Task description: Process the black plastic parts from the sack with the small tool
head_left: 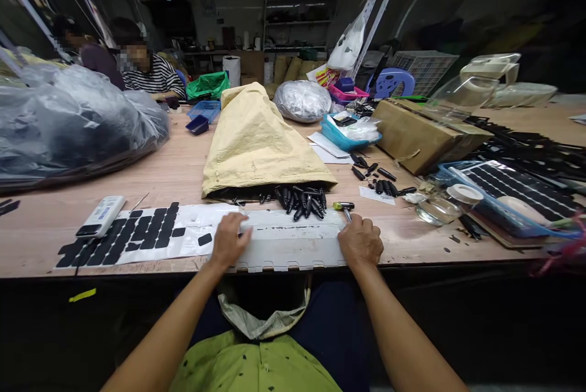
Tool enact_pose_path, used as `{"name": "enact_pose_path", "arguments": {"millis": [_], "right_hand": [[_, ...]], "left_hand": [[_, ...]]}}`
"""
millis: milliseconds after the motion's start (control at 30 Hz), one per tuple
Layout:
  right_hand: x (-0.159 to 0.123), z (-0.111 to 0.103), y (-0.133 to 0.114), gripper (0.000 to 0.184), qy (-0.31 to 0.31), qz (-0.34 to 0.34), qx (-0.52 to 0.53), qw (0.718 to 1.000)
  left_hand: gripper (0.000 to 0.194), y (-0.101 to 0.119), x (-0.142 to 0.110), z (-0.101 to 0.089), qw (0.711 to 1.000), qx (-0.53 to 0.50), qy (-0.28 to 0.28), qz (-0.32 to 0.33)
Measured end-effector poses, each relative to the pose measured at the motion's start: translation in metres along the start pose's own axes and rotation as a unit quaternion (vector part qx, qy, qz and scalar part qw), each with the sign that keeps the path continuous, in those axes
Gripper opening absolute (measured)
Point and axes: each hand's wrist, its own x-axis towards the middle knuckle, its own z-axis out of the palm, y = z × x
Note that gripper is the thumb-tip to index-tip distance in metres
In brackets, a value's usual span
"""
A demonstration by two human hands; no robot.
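Board (293,250) seems steadied by the loosely open left hand (229,238); the right hand (361,240) grips a tool (348,215) near black parts (306,203).

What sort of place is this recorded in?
Likely a workshop: black parts lie at the mouth of a yellow sack, a sheet of black patches lies by the left hand, and two people sit across the table.

A pale board (288,250) lies flat on the table (183,169), a tilted metallic rod (348,216) alongside.
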Motion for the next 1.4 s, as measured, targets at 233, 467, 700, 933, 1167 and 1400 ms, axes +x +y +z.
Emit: {"name": "enact_pose_path", "arguments": {"millis": [233, 467, 700, 933, 1167, 1400], "right_hand": [[0.002, 0.001, -0.001, 0.031, -0.002, 0.002, -0.01, 1.0], [0.003, 0.001, -0.001, 0.032, -0.012, 0.008, -0.005, 1.0], [0.003, -0.001, -0.001, 0.033, -0.018, 0.007, 0.002, 1.0], [0.001, -0.001, -0.001, 0.033, -0.021, 0.009, 0.002, 1.0], [0.003, -0.009, 0.0, 0.037, -0.047, 0.036, 0.039, 0.997], [-0.024, -0.041, -0.014, 0.042, -0.018, 0.049, 0.258, 0.965]], "left_hand": [[0.028, -0.048, 0.082, -0.013, 0.972, 0.153, 0.063, -0.169], [0.021, -0.049, 0.086, -0.015, 0.968, 0.201, 0.055, -0.139], [0.019, -0.011, 0.045, 0.001, 0.991, 0.132, 0.032, -0.012], [0.015, 0.036, 0.017, 0.033, 0.991, 0.041, -0.116, 0.054], [0.018, 0.028, 0.023, 0.032, 0.989, -0.043, -0.14, 0.008], [0.019, 0.034, 0.024, 0.03, 0.985, -0.049, -0.161, -0.031]]}}
